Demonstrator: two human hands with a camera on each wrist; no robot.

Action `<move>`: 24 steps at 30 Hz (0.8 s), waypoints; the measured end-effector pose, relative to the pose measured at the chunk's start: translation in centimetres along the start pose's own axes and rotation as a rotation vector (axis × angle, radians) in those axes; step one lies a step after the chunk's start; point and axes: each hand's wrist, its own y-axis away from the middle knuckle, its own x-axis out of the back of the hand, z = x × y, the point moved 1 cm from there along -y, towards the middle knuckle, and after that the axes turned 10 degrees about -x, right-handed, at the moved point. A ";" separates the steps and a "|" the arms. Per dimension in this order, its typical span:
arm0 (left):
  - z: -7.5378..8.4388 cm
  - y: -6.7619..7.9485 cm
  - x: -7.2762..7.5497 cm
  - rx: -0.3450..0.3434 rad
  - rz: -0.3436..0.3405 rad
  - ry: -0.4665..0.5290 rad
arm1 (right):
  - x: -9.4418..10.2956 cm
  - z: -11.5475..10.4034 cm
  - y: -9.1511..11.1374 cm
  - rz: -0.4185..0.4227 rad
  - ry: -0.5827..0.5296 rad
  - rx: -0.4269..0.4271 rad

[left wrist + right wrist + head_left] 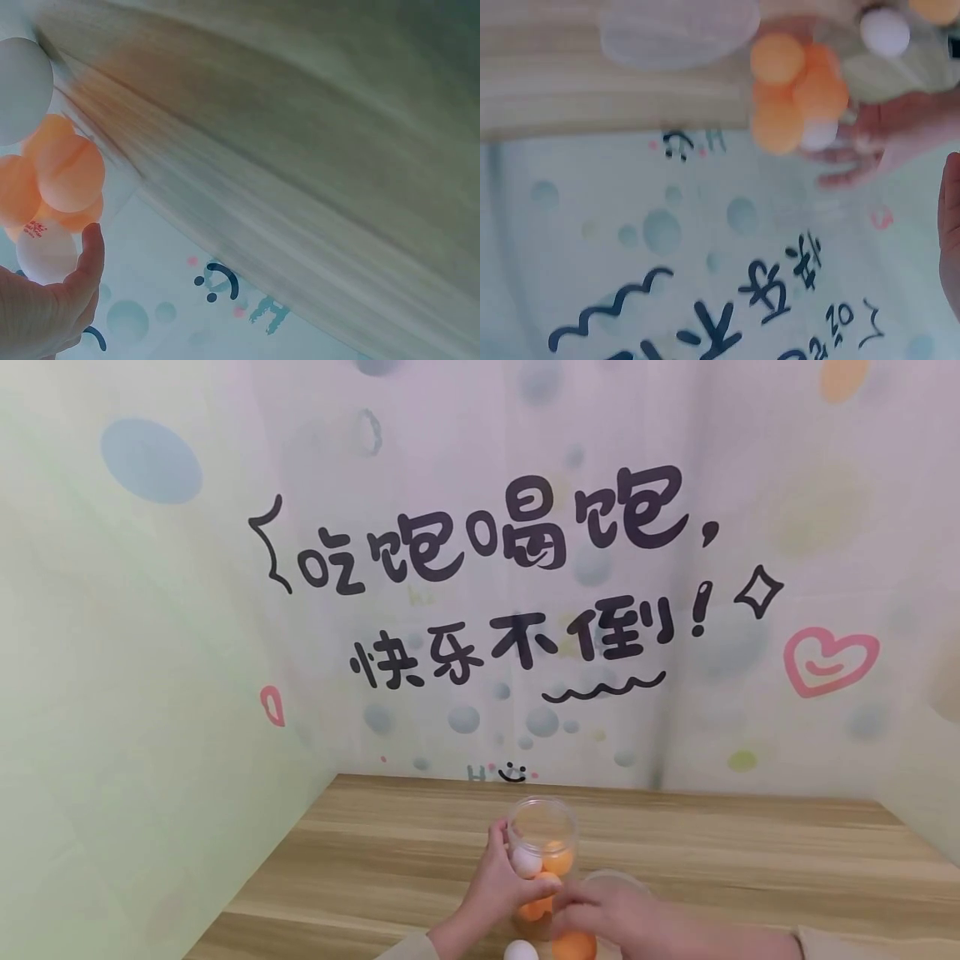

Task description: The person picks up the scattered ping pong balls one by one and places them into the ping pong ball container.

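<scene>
A clear plastic jar (543,827) holds several orange and white ping-pong balls and stands tilted over the wooden table. My left hand (491,883) grips it from the left side, thumb across the front; the left wrist view shows that thumb beside a white ball (46,251) with red print. My right hand (607,914), blurred, reaches in from the right, bent fingers close by the jar. An orange ping-pong ball (574,946) lies right under these fingers; whether they pinch it I cannot tell. In the right wrist view, only a finger (950,225) of this hand shows.
A loose white ball (521,952) sits at the bottom edge of the head view. Behind my right hand is a clear round lid-like piece (615,883). The wooden table (390,827) meets a printed curtain (450,727) at the back and sides.
</scene>
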 end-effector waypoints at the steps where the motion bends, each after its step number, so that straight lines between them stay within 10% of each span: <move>1: 0.0 0.0 0.0 -0.003 -0.001 0.009 | 0.8 -0.2 -0.3 -0.008 -0.026 -0.046; 9: -0.1 -0.1 0.0 0.034 -0.009 -0.009 | 5.2 0.2 -3.3 0.095 0.044 -0.137; 24: 0.1 -0.1 0.1 0.027 -0.015 -0.012 | 3.9 3.9 -4.1 0.053 0.060 -0.353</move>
